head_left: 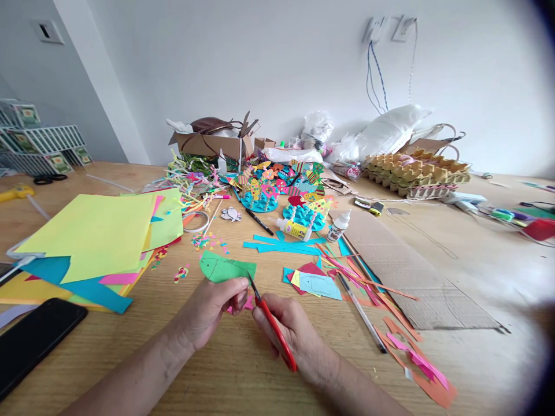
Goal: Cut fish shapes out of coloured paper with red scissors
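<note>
No text legible, the print on the yellow tube [293, 229] and white bottle [339, 227] too small.

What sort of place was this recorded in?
Probably a craft table indoors, perhaps at home or in a small workshop. Signs: the red scissors at green paper with a fish drawn on it, the stacked coloured sheets, and the colourful paper fish.

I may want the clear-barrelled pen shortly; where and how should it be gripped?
Probably mid-barrel, pinched across its width from above, slightly left: the pen lies slender along the table, bare wood beside its middle on the left, paper scraps on the right.
</note>
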{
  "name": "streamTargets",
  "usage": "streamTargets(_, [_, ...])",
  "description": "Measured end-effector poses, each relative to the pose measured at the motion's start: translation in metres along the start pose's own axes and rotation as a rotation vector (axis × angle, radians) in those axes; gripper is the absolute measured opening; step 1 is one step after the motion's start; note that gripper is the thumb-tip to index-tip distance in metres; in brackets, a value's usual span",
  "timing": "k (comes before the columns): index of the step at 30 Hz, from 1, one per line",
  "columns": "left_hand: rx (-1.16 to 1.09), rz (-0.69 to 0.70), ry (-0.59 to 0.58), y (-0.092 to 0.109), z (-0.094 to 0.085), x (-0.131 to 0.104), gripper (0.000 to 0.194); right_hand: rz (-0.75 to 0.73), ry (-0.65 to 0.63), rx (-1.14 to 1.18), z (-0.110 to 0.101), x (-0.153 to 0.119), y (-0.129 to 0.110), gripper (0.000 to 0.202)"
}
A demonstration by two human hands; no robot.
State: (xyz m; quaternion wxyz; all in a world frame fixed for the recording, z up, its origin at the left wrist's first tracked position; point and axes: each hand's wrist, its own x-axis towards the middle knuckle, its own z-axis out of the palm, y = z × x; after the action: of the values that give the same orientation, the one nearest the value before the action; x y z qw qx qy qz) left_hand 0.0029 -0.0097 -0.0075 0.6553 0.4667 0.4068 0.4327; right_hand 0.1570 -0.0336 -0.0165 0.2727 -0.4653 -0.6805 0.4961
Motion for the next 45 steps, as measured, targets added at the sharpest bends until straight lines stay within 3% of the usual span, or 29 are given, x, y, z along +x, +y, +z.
streamTargets(10, [-0.097,-0.02,-0.007,0.001,-0.001,-0.001,0.027,0.011,0.018,-0.013,-0.001,0.002,0.001,0.042])
streamTargets(13, [-0.159,-0.009,0.073,0.012,-0.013,-0.002,0.018,-0.004,0.012,-0.007,-0.001,0.002,0.004,0.04])
streamTargets(16, [-0.051,0.027,0.072,0.034,-0.032,0.0,0.023,-0.02,-0.004,-0.011,-0.001,0.002,0.008,0.04])
streamTargets(20, [0.375,-0.017,-0.07,0.063,-0.049,0.006,0.018,-0.038,-0.03,-0.029,-0.001,0.002,0.01,0.041])
streamTargets(22, [0.606,-0.034,-0.182,0.073,-0.048,0.011,0.014,-0.047,-0.041,-0.029,0.0,0.002,0.01,0.041])
streamTargets(25, [0.745,-0.077,-0.347,0.081,-0.042,0.018,0.01,-0.057,-0.051,-0.026,0.0,0.002,0.009,0.04])
streamTargets(30, [0.697,-0.093,-0.444,0.079,-0.034,0.025,0.005,-0.019,-0.06,0.056,-0.001,0.002,0.01,0.043])
streamTargets(34, [0.518,-0.153,-0.423,0.072,-0.03,0.024,0.012,0.019,-0.072,0.223,-0.003,0.003,0.009,0.047])
streamTargets(39, [0.311,-0.171,-0.389,0.058,-0.025,0.017,0.012,-0.06,-0.093,0.371,-0.005,0.003,0.009,0.049])
streamTargets(45, [0.367,-0.069,-0.355,0.039,-0.018,0.011,0.018,-0.123,-0.153,0.467,-0.003,0.004,0.015,0.047])
